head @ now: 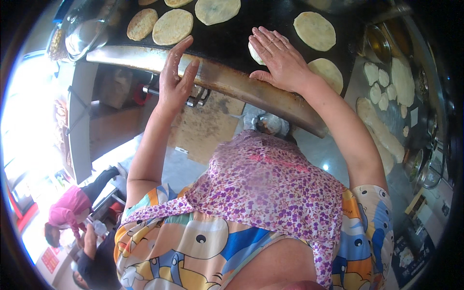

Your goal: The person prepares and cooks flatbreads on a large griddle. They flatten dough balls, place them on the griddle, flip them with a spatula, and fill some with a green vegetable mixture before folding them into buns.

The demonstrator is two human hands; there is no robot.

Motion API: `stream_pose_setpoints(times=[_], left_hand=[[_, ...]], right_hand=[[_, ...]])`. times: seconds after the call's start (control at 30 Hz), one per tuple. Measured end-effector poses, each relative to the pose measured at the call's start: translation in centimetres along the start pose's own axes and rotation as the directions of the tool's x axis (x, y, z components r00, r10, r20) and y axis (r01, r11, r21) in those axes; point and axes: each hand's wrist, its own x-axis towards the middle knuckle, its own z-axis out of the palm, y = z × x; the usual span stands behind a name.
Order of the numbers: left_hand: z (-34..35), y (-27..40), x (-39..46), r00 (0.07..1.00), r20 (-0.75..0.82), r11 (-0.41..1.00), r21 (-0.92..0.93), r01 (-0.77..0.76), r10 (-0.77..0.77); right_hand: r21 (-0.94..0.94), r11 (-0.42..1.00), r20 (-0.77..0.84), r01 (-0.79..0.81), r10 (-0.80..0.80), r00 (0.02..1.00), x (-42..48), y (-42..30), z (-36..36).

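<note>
My right hand lies flat, palm down, over a small round of pale dough on the black griddle; the hand covers most of that dough. My left hand, empty with thumb and fingers apart, is above the griddle's metal front rim, its fingertips near the lower edge of a flatbread. To that flatbread's left lies a browned one. A larger pale flatbread is at the top. Right of my right hand are two more pale flatbreads, the lower partly behind my forearm.
On the metal counter at right lie several dough pieces, long dough rolls and metal bowls. A wire whisk and a shiny bowl are at upper left. Two people are at lower left.
</note>
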Motion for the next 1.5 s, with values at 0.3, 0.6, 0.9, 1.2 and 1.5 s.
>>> stream_pose_setpoints(times=[0.3, 0.6, 0.9, 1.2, 1.5], left_hand=[[2.5, 1.6, 1.4, 0.995, 0.084, 0.996, -0.073, -0.048, 0.054], [12.0, 1.9, 6.7, 0.744, 0.496, 0.767, 0.216, -0.605, 0.447], [14.3, 0.0, 7.7, 0.644, 0.674, 0.535, 0.415, -0.736, 0.362], [13.4, 1.9, 6.8, 0.625, 0.703, 0.732, 0.222, -0.645, 0.338], [13.4, 1.8, 5.0, 0.584, 0.736, 0.732, 0.180, -0.657, 0.342]], right_hand=[[-0.074, 0.997, 0.086, -0.002, 0.008, 0.996, 0.1, 0.0, -0.3], [0.864, 0.504, -0.242, 0.019, 0.382, 0.892, -2.3, 4.3, -7.0], [0.942, 0.331, -0.172, -0.054, 0.615, 0.770, -8.1, 0.8, -6.0], [0.969, 0.240, -0.105, -0.064, 0.630, 0.770, -10.1, 0.1, -5.6], [0.868, 0.447, -0.111, -0.215, 0.598, 0.794, -8.4, 0.6, -5.6]])
